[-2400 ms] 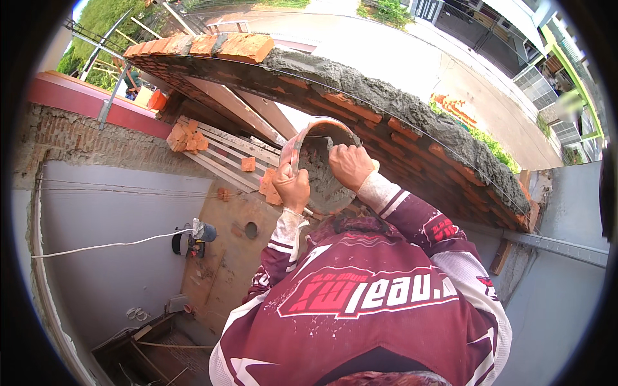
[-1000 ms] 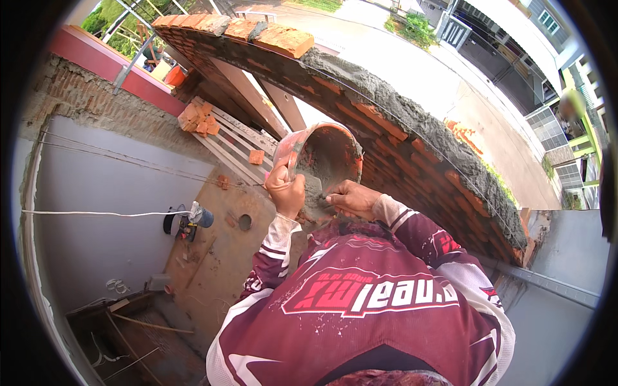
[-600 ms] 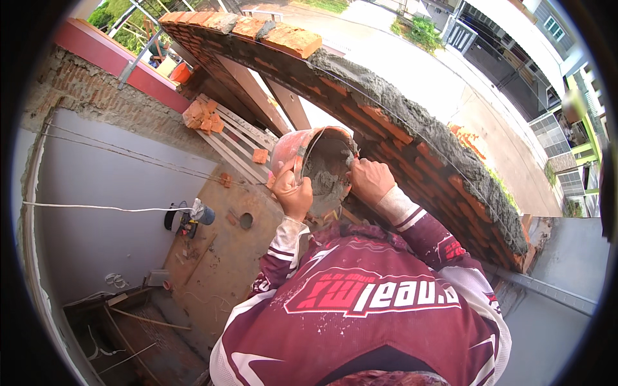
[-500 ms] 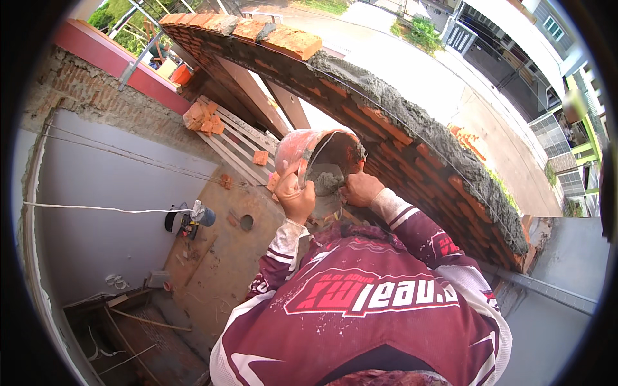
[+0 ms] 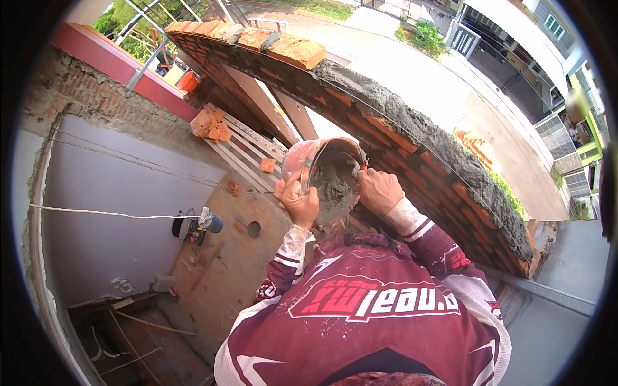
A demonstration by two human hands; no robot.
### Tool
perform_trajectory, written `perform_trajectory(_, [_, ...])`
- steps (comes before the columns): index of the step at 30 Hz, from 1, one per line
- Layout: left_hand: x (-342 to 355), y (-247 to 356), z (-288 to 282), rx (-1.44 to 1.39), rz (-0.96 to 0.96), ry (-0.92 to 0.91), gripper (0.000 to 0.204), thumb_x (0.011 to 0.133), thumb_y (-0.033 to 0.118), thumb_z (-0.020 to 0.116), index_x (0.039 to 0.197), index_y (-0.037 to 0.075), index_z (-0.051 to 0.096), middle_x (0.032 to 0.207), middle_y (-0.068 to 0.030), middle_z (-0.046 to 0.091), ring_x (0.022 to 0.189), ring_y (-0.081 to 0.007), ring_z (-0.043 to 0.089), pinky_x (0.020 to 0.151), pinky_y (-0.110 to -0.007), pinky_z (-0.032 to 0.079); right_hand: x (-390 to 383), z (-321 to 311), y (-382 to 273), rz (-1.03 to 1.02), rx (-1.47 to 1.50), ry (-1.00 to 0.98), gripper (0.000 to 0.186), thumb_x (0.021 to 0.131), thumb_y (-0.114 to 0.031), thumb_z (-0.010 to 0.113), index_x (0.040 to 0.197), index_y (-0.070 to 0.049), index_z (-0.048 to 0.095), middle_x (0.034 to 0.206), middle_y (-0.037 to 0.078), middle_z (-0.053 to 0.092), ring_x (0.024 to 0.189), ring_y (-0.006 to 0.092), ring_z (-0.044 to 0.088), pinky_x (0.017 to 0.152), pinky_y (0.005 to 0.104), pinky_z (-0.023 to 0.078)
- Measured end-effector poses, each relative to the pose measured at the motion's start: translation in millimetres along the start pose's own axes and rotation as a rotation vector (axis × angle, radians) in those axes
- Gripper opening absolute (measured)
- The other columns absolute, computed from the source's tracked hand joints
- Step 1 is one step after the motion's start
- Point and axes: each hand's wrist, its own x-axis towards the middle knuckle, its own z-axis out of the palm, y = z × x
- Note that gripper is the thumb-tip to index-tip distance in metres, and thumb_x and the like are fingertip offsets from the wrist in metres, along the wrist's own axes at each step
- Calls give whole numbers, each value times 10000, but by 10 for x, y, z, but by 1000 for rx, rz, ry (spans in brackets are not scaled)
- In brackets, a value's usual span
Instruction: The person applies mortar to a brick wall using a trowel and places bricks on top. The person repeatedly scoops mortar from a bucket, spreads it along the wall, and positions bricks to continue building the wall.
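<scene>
A mortar-smeared orange-red bucket [image 5: 297, 154] is tipped toward me, its mouth showing wet grey mortar [image 5: 336, 180] inside. On its left side, my left hand [image 5: 301, 202] is closed on the rim with the thumb up. At the opposite side, my right hand [image 5: 381, 191] is closed at the rim, where a bit of orange shows by the fingertips. Just beyond the bucket runs a brick wall [image 5: 399, 154], its top spread with a thick bed of grey mortar [image 5: 412, 119].
Several bricks [image 5: 296, 50] lie along the wall's far top, beside a stretched string line. Broken bricks [image 5: 209, 123] rest on wooden planks [image 5: 241, 151] at left. Far below are a floor with a round hole [image 5: 254, 228], a power tool [image 5: 196, 228] and a white cable [image 5: 109, 209].
The bucket's mouth now shows more of the mortar inside. My right hand has shifted slightly right and turned, with its back more visible. My left hand keeps its hold.
</scene>
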Motion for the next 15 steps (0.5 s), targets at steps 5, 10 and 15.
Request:
perform_trajectory(5, [-2,48,8,-27,98,-87,246,710,-80,597,647,-22,367,1171,-240,738,803,-152,614,797,-298,516,30,21,-49,-91,446,-477,328,944,-251,608,1007,51,718,869,251,731,864,411,745,717,483,592])
perform_trajectory(10, [66,-21,-63,-74,-126,15,259,718,-79,593,643,-30,350,1135,-247,739,872,-143,650,660,-290,476,-162,150,-159,70,966,-517,287,948,-252,605,932,23,683,935,221,733,806,411,721,701,504,568])
perform_trajectory(15, [131,-53,-67,14,-111,6,239,720,-68,587,649,-41,360,1155,-226,739,767,-131,586,666,-288,480,-139,77,-18,-235,-27,1,190,897,-216,649,1005,-66,690,922,122,707,818,343,735,692,487,571])
